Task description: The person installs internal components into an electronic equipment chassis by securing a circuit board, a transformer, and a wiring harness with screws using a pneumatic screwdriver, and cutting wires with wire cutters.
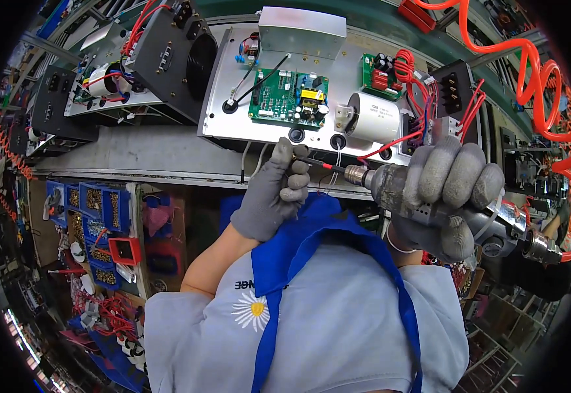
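My right hand (pixel 454 175), in a grey work glove, is wrapped round a pneumatic screwdriver (pixel 387 186) held level, its bit (pixel 322 164) pointing left. My left hand (pixel 273 196), gloved too, pinches at the bit's tip; any small part between the fingers is too hidden to name. Both hands are just in front of a metal chassis plate (pixel 216 121). Mounted on this plate are a green circuit board (pixel 273 98), a large white cylindrical capacitor (pixel 378 119) and a smaller green board (pixel 370 77). Thin white wires hang from a black grommet (pixel 338 141) near its front edge.
More half-built units with a black fan housing (pixel 187 62) stand to the left on the bench (pixel 161 150). Blue bins (pixel 105 203) of brass-coloured fasteners sit lower left, near a red tray (pixel 125 250). A coiled orange air hose (pixel 527 56) hangs at right.
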Demonstrator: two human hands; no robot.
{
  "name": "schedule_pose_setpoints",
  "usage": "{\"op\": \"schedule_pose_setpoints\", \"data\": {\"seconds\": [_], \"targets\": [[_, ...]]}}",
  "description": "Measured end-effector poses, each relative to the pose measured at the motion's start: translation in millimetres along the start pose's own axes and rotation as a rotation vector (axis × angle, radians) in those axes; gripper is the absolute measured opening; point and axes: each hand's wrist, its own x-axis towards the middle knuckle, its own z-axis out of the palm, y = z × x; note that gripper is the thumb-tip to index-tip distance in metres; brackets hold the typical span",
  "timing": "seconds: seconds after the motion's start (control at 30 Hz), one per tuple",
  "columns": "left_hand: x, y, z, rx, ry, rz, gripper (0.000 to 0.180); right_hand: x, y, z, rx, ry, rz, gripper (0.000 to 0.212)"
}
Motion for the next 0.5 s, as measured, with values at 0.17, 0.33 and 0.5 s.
{"op": "schedule_pose_setpoints", "data": {"seconds": [0.17,0.33,0.5], "targets": [[10,-7,12,-0.045,0.08,-0.092,0.028,-6,-9,-2,-0.055,0.078,-0.03,0.024],[19,-13,16,-0.109,0.034,-0.198,0.031,-13,-16,-7,-0.131,0.143,-0.062,0.024],[25,-14,12,-0.146,0.062,-0.16,0.034,-13,-22,-21,-0.169,0.073,-0.094,0.03]]}}
